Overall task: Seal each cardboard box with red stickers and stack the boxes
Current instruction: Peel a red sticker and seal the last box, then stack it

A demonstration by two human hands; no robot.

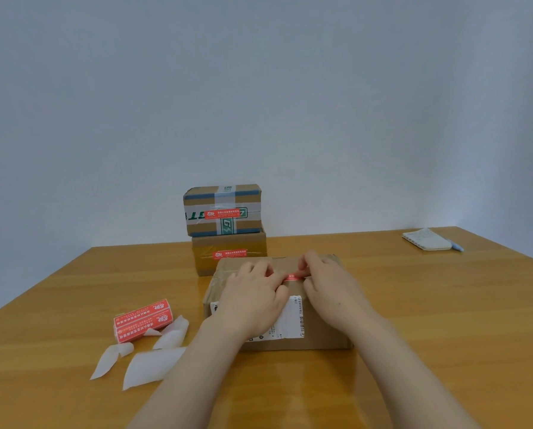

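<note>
Pressing fingertips of left hand and pinching right hand held red sticker flat across near cardboard box top seam, evidently to seal it; stacked stickered boxes stood just behind that box.

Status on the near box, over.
Left hand presses sticker, right hand pinches it, atop near box. Two sealed boxes stacked behind. Backing strips left, clear.
</note>
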